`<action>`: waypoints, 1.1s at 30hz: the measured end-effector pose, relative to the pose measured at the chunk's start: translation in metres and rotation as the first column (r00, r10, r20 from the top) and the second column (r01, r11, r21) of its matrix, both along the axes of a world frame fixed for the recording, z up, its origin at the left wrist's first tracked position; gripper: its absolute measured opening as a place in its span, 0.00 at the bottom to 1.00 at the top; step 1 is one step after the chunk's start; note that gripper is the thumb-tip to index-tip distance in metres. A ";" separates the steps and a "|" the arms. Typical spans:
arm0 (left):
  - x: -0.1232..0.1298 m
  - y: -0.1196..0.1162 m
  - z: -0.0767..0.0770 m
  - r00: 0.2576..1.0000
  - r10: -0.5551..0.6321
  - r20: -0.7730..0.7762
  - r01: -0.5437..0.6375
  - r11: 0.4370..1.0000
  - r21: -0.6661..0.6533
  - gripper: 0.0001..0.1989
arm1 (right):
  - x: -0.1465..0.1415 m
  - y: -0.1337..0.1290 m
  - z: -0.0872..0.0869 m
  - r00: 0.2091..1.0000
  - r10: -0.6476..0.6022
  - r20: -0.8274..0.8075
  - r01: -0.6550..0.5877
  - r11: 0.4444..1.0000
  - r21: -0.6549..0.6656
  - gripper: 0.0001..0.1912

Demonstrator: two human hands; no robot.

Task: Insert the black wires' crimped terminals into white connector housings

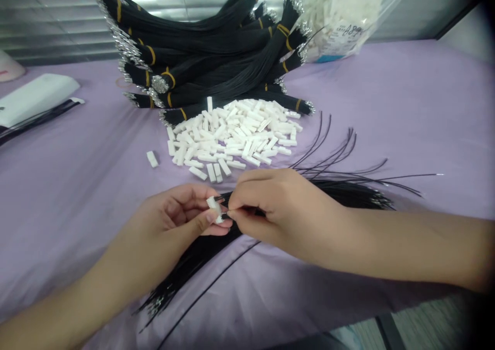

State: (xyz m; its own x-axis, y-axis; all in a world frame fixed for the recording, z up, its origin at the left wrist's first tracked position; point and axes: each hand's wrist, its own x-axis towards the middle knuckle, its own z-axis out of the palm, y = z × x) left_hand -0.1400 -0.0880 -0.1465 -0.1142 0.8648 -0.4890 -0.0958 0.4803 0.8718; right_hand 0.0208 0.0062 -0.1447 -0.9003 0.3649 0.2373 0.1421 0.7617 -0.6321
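Observation:
My left hand (181,211) pinches a white connector housing (214,209) between thumb and fingers. Black wires enter the housing on its right side. My right hand (270,200) is closed, its thumb and forefinger pinching a thin black wire at the housing; the wire's tip is too small to make out. Beneath both hands lies a loose bundle of black wires (209,249), with metal-tipped ends at lower left and far right. Just beyond the hands is a pile of white connector housings (235,133), and one stray housing (152,159) sits to its left.
Behind the pile, black wire bundles (209,46) tied with yellow bands are stacked. A clear plastic bag (340,20) of white pieces stands at the back right. At left lies a white object (38,97). A purple cloth (406,107) covers the table.

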 end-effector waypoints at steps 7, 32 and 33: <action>0.001 0.002 0.003 1.000 0.021 0.013 -0.021 1.000 -0.007 0.11 | 0.000 -0.001 -0.005 0.998 -0.001 -0.057 -0.001 0.999 -0.040 0.08; 0.000 0.002 0.001 0.998 -0.033 0.055 0.031 0.999 0.035 0.06 | -0.001 -0.007 -0.013 0.983 0.004 -0.186 0.008 0.998 0.066 0.05; 0.000 0.002 0.001 0.998 -0.027 0.053 0.026 0.999 0.021 0.07 | 0.000 -0.006 -0.012 0.983 -0.002 -0.184 0.014 0.998 0.062 0.06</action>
State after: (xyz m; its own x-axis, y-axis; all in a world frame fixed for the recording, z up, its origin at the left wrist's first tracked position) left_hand -0.1404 -0.0863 -0.1454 -0.0653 0.8769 -0.4761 -0.1294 0.4657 0.8754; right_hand 0.0204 0.0000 -0.1565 -0.8365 0.3507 0.4211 0.0340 0.8001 -0.5989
